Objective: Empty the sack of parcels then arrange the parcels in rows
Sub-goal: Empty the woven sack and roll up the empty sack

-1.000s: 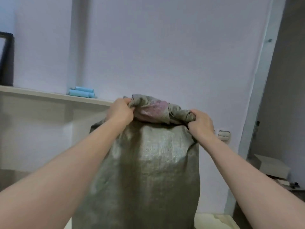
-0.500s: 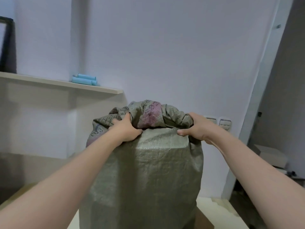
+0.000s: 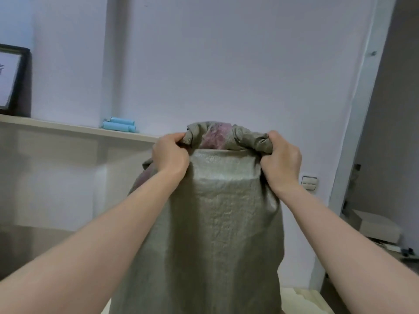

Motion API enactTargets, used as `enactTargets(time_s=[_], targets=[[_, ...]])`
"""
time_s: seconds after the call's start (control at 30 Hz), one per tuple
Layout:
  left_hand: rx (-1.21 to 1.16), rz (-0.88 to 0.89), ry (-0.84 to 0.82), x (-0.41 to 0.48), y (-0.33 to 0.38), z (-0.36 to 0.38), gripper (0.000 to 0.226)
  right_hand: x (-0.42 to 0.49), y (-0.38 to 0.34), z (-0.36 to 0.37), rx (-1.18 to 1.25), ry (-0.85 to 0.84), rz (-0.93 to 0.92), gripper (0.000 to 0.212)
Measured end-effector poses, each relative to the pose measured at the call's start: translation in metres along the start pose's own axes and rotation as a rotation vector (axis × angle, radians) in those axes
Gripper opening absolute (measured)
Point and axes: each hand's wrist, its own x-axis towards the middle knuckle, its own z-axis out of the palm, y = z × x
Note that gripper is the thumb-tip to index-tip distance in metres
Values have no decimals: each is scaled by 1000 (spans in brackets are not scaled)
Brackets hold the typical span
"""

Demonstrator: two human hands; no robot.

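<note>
A tall grey-green woven sack (image 3: 217,223) hangs upright in front of me and fills the middle of the view. Its top end is bunched, with a faded pink print on the fabric. My left hand (image 3: 170,156) grips the bunched fabric at the top left corner. My right hand (image 3: 281,158) grips the bunched fabric at the top right corner. Both arms are stretched forward. The sack's lower end runs out of the bottom of the view. No parcels are visible.
A shelf (image 3: 68,128) runs along the left wall with blue tubes (image 3: 119,125) and a black picture frame (image 3: 13,80) on it. A wall socket (image 3: 309,182) sits right of the sack. A pale box (image 3: 376,225) lies beyond the doorway at right. A light surface (image 3: 299,300) shows at the bottom.
Half a second ago the sack's top was lower; both hands have since lifted it back up, and the fabric hangs straighter.
</note>
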Motion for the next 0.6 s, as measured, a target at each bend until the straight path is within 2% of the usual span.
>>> enactTargets(time_s=[0.03,0.13,0.23,0.33,0.4,0.47,0.53,0.6], targets=[[-12,43,-3,11,5,2,58,6,-1,0,17,0,5,33],[55,38,-74,23,3,9,59,19,4,2,-96,-168,-13,29],[52,88,-28,23,-4,19,56,21,12,6,-66,-117,-24,33],[104,100,-85,19,-12,27,52,17,23,17,-130,-232,26,34],[98,84,-108,16,-20,33,54,15,32,24,-96,-211,62,35],[103,77,-110,14,-28,37,55,11,36,28,-95,-263,121,32],[129,34,-141,10,-36,41,55,10,36,30,6,-469,248,33],[126,-32,-184,5,-45,44,51,7,31,25,361,-716,493,58]])
